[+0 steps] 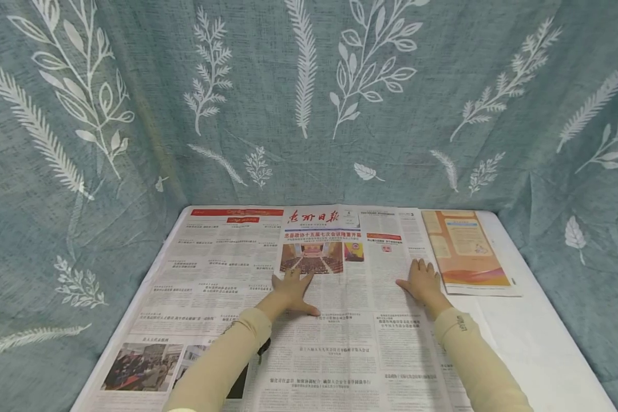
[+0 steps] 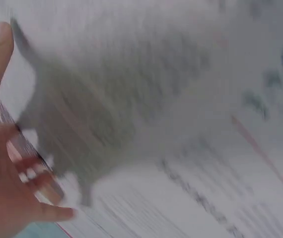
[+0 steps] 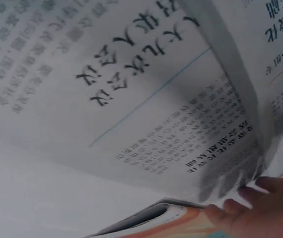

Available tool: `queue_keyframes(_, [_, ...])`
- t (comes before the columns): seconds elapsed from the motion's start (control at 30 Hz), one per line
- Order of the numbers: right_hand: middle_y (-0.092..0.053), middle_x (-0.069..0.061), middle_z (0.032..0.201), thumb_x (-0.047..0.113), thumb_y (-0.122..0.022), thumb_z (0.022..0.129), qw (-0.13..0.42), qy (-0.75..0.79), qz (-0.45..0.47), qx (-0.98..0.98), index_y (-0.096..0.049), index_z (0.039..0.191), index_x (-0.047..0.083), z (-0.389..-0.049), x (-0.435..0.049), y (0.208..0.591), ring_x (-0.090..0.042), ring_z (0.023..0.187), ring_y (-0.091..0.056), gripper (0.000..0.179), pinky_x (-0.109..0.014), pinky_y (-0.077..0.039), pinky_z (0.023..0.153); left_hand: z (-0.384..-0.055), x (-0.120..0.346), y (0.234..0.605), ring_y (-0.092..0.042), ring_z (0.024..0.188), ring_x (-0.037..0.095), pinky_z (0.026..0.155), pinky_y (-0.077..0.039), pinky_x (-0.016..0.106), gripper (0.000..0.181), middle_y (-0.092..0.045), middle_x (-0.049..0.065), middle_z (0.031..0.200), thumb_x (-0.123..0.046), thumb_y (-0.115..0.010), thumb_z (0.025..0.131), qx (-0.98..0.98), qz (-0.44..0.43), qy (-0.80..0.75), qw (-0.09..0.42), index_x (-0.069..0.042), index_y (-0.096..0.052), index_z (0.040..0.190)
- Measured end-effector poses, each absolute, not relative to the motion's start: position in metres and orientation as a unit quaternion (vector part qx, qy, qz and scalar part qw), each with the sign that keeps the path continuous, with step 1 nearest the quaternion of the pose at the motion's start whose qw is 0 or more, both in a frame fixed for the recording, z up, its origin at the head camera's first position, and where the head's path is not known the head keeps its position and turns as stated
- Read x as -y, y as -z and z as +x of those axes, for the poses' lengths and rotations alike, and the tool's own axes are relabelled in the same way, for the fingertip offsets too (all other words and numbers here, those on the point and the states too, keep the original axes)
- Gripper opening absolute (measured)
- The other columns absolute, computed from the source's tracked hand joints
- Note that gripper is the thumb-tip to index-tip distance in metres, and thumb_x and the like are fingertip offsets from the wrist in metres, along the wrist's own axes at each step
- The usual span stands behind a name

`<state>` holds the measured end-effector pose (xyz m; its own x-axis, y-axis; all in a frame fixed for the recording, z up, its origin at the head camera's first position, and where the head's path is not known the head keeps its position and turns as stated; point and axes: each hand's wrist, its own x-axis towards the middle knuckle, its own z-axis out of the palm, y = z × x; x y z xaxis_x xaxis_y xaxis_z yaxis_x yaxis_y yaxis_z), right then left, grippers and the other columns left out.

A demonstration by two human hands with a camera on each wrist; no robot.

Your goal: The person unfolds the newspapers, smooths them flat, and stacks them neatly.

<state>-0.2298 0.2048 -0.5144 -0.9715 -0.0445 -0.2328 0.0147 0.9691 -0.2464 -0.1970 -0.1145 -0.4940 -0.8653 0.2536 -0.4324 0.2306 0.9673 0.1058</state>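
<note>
A newspaper (image 1: 340, 337) lies spread over most of the white surface (image 1: 541, 343), reaching to its far edge, with a red title and a colour photo of a large hall (image 1: 311, 260) in its upper middle. 2 hands are over the page, well apart. The left hand (image 1: 290, 292) is just below the hall photo, its fingers spread and its thumb held out toward the right; in the left wrist view its dark shadow falls across the print. The right hand (image 1: 423, 284) is near the newspaper's right edge, its fingers slightly spread and its thumb pointing left. Neither hand pinches anything; how firmly the fingers touch the paper, I cannot tell. An orange booklet (image 1: 471, 252) lies just beside the right hand, along that same edge. 2 pale sleeves (image 1: 479, 357) cover the arms, and a blue-green curtain (image 1: 268, 74) with white leaf patterns hangs behind.
</note>
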Motion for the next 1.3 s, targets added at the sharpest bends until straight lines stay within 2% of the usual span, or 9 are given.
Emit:
queue_keyframes(0.1, [-0.045, -0.037, 0.119, 0.039, -0.066, 0.086, 0.088, 0.116, 0.010, -0.989, -0.043, 0.121, -0.018, -0.228, -0.206, 0.514, -0.051, 0.112, -0.045, 0.071, -0.060, -0.040, 0.095, -0.204, 0.125, 0.495, -0.008, 0.143, 0.047, 0.107, -0.015, 0.070, 0.101, -0.014, 0.021, 0.156, -0.051, -0.078, 0.069, -0.963, 0.122, -0.075, 0.227, -0.019, -0.026, 0.150])
queue_keyframes(0.17, [-0.048, -0.035, 0.108, 0.038, -0.068, 0.084, 0.086, 0.141, 0.028, -0.986, -0.044, 0.112, -0.018, -0.227, -0.206, 0.512, -0.047, 0.100, -0.050, 0.067, -0.055, -0.045, 0.086, -0.206, 0.130, 0.495, -0.002, 0.142, 0.050, 0.108, -0.013, 0.070, 0.105, -0.008, 0.023, 0.157, -0.047, -0.082, 0.066, -0.959, 0.117, -0.099, 0.238, -0.020, -0.025, 0.150])
queue_keyframes(0.23, [-0.049, -0.036, 0.106, 0.036, -0.068, 0.085, 0.101, 0.189, 0.052, -0.975, -0.043, 0.110, -0.019, -0.228, -0.206, 0.509, -0.046, 0.096, -0.053, 0.066, -0.053, -0.048, 0.083, -0.207, 0.131, 0.494, 0.001, 0.141, 0.052, 0.108, -0.012, 0.070, 0.108, -0.004, 0.025, 0.156, -0.045, -0.084, 0.064, -0.956, 0.113, -0.114, 0.247, -0.020, -0.023, 0.151])
queue_keyframes(0.5, [-0.052, -0.038, 0.118, 0.029, -0.066, 0.087, 0.184, 0.299, 0.123, -0.928, -0.043, 0.120, -0.022, -0.230, -0.206, 0.499, -0.046, 0.104, -0.057, 0.065, -0.050, -0.049, 0.090, -0.209, 0.121, 0.488, 0.000, 0.144, 0.046, 0.109, -0.008, 0.070, 0.112, -0.010, 0.017, 0.158, -0.047, -0.085, 0.060, -0.963, 0.103, -0.071, 0.239, -0.021, -0.024, 0.150])
queue_keyframes(0.73, [-0.044, -0.041, 0.124, 0.020, -0.066, 0.086, 0.160, 0.362, 0.146, -0.907, -0.027, 0.128, -0.021, -0.228, -0.202, 0.500, -0.049, 0.111, -0.051, 0.070, -0.052, -0.045, 0.095, -0.209, 0.112, 0.483, -0.008, 0.143, 0.047, 0.108, -0.023, 0.065, 0.110, -0.016, 0.019, 0.157, -0.040, -0.087, 0.059, -0.966, 0.093, -0.083, 0.228, -0.014, -0.029, 0.149])
queue_keyframes(0.97, [-0.052, -0.037, 0.117, 0.020, -0.067, 0.085, 0.125, 0.364, 0.172, -0.907, -0.044, 0.119, -0.021, -0.231, -0.206, 0.508, -0.046, 0.102, -0.056, 0.058, -0.049, -0.048, 0.088, -0.207, 0.076, 0.473, -0.005, 0.142, 0.050, 0.104, -0.017, 0.073, 0.092, -0.011, 0.020, 0.157, -0.039, -0.077, 0.073, -0.945, 0.074, -0.148, 0.282, -0.019, -0.029, 0.149])
queue_keyframes(1.13, [-0.059, -0.030, 0.109, 0.026, -0.076, 0.077, 0.107, 0.375, 0.184, -0.902, -0.051, 0.114, -0.016, -0.262, -0.232, 0.563, -0.041, 0.094, -0.059, 0.061, -0.045, -0.050, 0.083, -0.205, 0.045, 0.473, -0.003, 0.145, 0.042, 0.108, -0.018, 0.068, 0.090, -0.007, 0.007, 0.160, -0.046, -0.073, 0.075, -0.943, 0.113, -0.112, 0.291, -0.028, -0.026, 0.149])
queue_keyframes(1.27, [-0.062, -0.018, 0.087, 0.031, -0.084, 0.067, 0.048, 0.384, 0.155, -0.909, -0.058, 0.098, -0.008, -0.303, -0.271, 0.649, -0.028, 0.072, -0.057, 0.057, -0.034, -0.048, 0.064, -0.204, 0.035, 0.480, 0.000, 0.146, 0.038, 0.108, -0.015, 0.069, 0.099, -0.006, 0.004, 0.160, -0.050, -0.076, 0.071, -0.949, 0.119, -0.088, 0.280, -0.026, -0.021, 0.151])
queue_keyframes(1.3, [-0.063, -0.019, 0.094, 0.030, -0.082, 0.071, 0.069, 0.390, 0.156, -0.905, -0.058, 0.104, -0.007, -0.309, -0.277, 0.660, -0.029, 0.078, -0.059, 0.055, -0.036, -0.050, 0.070, -0.204, 0.034, 0.483, 0.001, 0.146, 0.038, 0.108, -0.015, 0.069, 0.102, -0.005, 0.003, 0.161, -0.050, -0.076, 0.070, -0.950, 0.114, -0.083, 0.278, -0.026, -0.019, 0.151])
